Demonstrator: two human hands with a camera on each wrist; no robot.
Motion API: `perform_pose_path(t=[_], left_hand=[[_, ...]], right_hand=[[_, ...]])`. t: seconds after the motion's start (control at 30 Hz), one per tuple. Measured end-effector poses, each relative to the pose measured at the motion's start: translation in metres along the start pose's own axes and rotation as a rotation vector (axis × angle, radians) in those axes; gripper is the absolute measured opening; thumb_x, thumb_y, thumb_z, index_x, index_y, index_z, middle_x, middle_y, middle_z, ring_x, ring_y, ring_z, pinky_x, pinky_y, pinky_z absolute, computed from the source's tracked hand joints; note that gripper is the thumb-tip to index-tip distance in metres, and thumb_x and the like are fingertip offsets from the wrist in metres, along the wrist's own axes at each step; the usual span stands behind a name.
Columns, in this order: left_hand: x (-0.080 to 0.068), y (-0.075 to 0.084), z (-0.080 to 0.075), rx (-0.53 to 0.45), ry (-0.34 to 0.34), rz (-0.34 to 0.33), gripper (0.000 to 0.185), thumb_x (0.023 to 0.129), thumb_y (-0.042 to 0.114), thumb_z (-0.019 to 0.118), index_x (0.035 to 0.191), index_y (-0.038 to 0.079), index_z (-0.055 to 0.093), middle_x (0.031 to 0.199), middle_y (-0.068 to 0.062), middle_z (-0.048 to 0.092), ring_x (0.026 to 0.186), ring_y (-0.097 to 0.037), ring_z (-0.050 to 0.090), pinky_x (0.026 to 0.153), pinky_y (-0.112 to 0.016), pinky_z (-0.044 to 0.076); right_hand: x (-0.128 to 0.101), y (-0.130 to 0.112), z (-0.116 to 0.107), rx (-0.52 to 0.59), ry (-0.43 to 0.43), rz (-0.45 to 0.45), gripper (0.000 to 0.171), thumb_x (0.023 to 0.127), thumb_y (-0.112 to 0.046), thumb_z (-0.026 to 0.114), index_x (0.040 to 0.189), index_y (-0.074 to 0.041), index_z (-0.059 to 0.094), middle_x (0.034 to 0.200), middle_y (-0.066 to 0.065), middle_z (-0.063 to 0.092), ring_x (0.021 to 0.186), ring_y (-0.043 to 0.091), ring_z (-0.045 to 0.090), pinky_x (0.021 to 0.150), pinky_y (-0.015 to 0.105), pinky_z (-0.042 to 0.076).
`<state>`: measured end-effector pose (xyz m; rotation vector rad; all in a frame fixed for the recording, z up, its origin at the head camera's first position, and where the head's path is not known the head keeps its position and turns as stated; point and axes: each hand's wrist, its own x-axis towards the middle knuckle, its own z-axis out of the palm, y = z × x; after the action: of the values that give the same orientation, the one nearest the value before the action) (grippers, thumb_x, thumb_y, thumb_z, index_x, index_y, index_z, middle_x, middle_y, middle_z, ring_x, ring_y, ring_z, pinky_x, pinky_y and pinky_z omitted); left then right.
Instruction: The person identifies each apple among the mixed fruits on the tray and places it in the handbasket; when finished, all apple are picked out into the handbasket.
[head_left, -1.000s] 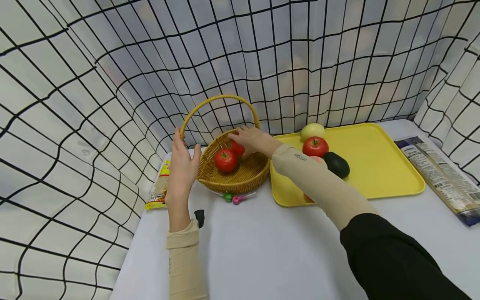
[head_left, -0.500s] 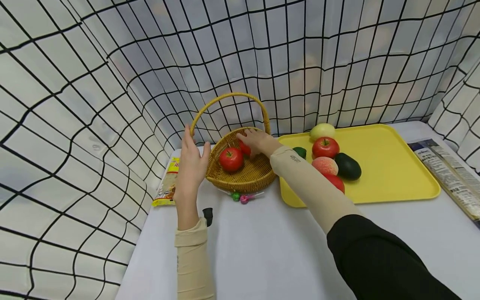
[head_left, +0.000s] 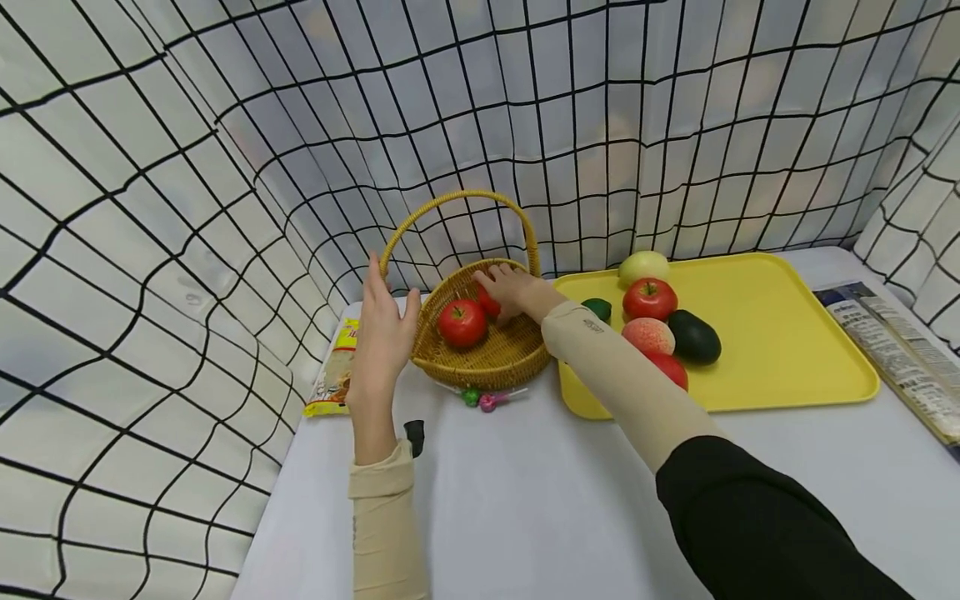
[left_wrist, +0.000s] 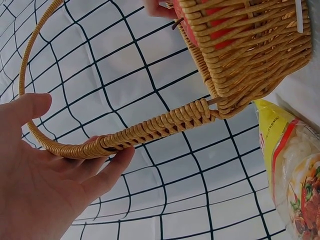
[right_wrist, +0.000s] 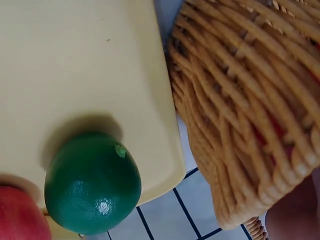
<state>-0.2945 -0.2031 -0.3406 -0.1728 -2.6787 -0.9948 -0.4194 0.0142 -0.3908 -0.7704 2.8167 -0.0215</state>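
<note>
1. Basket (head_left: 480, 350), woven and with a tall hoop handle (left_wrist: 150, 131), is seen standing on the white table (head_left: 540, 500), just beside the left edge of the yellow tray (head_left: 787, 333); a red tomato (head_left: 461, 322) lies inside it.
2. The handle is steadied near its base by the left hand (head_left: 384, 337), whose straight fingers (left_wrist: 107, 167) rest against it with the thumb spread apart; nothing is clamped, so the basket could be tipped or slid if pushed harder.
3. A second red fruit (head_left: 489, 302) inside the basket is covered by the right hand (head_left: 513, 292); whether it is pinched or merely touched cannot be told, so a slip is judged possible.
4. The right sleeve (head_left: 622, 383) crosses the tray's near corner, close to the lime (right_wrist: 92, 182), peach (head_left: 649, 335) and a red fruit (head_left: 670, 367); these could be knocked and rolled.
5. Two lollipops (head_left: 480, 398) touching the basket's front could be swept away if it shifts.
</note>
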Motion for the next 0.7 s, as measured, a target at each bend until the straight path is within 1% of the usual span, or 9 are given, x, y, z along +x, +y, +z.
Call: perform_pose_path(t=[0.13,0.2,0.3,0.4,0.47,0.5,0.57,0.7], left_hand=[[-0.001,-0.001,-0.002,0.005,0.0,0.0,0.082,0.107,0.049,0.042,0.166,0.026,-0.011,0.173,-0.015,0.01,0.154,-0.036,0.035,0.123,-0.058,0.034],[-0.001,0.0,-0.002,0.004,-0.005,0.001,0.082,0.108,0.048,0.043,0.165,0.026,-0.012,0.173,-0.015,0.01,0.153,-0.037,0.035,0.123,-0.058,0.034],[-0.002,0.0,-0.001,-0.003,-0.01,-0.003,0.083,0.108,0.047,0.043,0.165,0.027,-0.013,0.174,-0.014,0.009,0.153,-0.036,0.035,0.123,-0.057,0.034],[-0.003,0.0,0.0,-0.001,-0.01,-0.004,0.084,0.108,0.049,0.042,0.164,0.027,-0.015,0.174,-0.013,0.007,0.156,-0.037,0.03,0.125,-0.057,0.031],[-0.003,0.0,0.0,0.0,-0.009,-0.001,0.084,0.107,0.05,0.041,0.164,0.027,-0.017,0.174,-0.013,0.005,0.158,-0.036,0.026,0.126,-0.056,0.029],[-0.002,0.0,0.0,0.002,-0.008,0.003,0.084,0.107,0.05,0.041,0.164,0.027,-0.016,0.174,-0.013,0.005,0.158,-0.036,0.024,0.127,-0.056,0.028],[-0.002,-0.001,0.0,0.007,-0.008,0.011,0.084,0.108,0.049,0.041,0.164,0.026,-0.016,0.174,-0.014,0.004,0.159,-0.036,0.021,0.127,-0.056,0.027],[-0.001,-0.003,-0.001,0.019,0.004,0.02,0.084,0.108,0.046,0.043,0.165,0.023,-0.014,0.174,-0.016,0.007,0.159,-0.037,0.02,0.127,-0.057,0.027]], right_hand=[[0.0,-0.001,0.0,-0.072,-0.012,-0.017,0.096,0.091,-0.045,0.075,0.16,-0.016,0.015,0.165,0.02,0.023,0.154,0.038,0.025,0.127,0.051,0.03],[-0.001,0.0,0.001,-0.077,-0.004,-0.029,0.096,0.092,-0.047,0.074,0.16,-0.016,0.014,0.166,0.018,0.02,0.156,0.038,0.023,0.128,0.052,0.028],[-0.004,0.004,0.004,-0.003,0.026,-0.058,0.093,0.093,-0.046,0.073,0.16,-0.017,0.016,0.167,0.016,0.017,0.157,0.038,0.02,0.128,0.055,0.025],[-0.014,0.011,0.005,0.135,0.096,-0.097,0.089,0.095,-0.04,0.072,0.161,-0.016,0.018,0.168,0.017,0.014,0.157,0.04,0.017,0.128,0.059,0.025],[-0.024,0.015,0.003,0.203,0.152,-0.126,0.086,0.097,-0.036,0.072,0.162,-0.014,0.02,0.168,0.019,0.015,0.157,0.042,0.018,0.127,0.06,0.026],[-0.031,0.016,0.002,0.226,0.177,-0.136,0.085,0.098,-0.035,0.071,0.162,-0.013,0.02,0.168,0.02,0.015,0.157,0.042,0.017,0.126,0.061,0.027],[-0.044,0.019,0.0,0.26,0.233,-0.161,0.081,0.099,-0.032,0.069,0.162,-0.012,0.022,0.167,0.02,0.02,0.155,0.042,0.021,0.125,0.061,0.03],[-0.078,0.022,-0.01,0.278,0.32,-0.186,0.072,0.101,-0.031,0.066,0.16,-0.014,0.028,0.163,0.018,0.03,0.153,0.039,0.028,0.123,0.058,0.034]])
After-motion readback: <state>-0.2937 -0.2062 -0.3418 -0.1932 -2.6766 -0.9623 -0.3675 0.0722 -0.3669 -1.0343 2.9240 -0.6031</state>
